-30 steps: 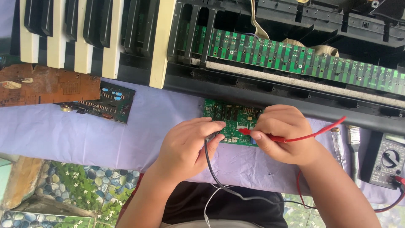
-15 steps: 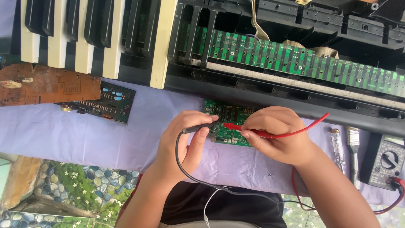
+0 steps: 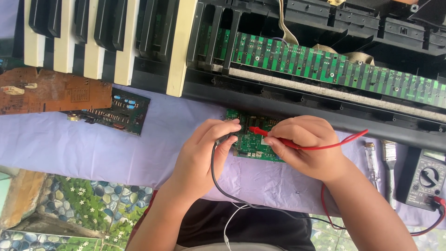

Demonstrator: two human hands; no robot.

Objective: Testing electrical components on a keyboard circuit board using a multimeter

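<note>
**Two Meter Probes Held Against a Small Green Board**

Starting at the upper left of the frame, the white and black keys (image 3: 93,37) of an opened keyboard are seen, and below them a brown circuit board (image 3: 51,90) is laid beside a dark circuit board (image 3: 116,111) on a lilac cloth (image 3: 93,148). Near the centre, the left hand (image 3: 204,155) is curled around a black probe (image 3: 226,138), which is pinched between thumb and fingers; its black lead (image 3: 214,174) is looped down toward the lower edge. The probe tip is set on the small green circuit board (image 3: 253,142), which lies on the cloth just below the keyboard's dark front edge, between the two hands. Just right of centre, the right hand (image 3: 309,148) is closed around a red probe (image 3: 262,132), gripped like a pen, with the tip pressed to the same board; a red lead (image 3: 344,142) is trailed off to the right. Across the upper right, a long green strip board (image 3: 325,65) is exposed inside the keyboard's frame. At the right edge, a screwdriver-like tester (image 3: 371,160), a small brush (image 3: 389,165) and a dark multimeter (image 3: 425,179) are laid on the cloth.
</note>
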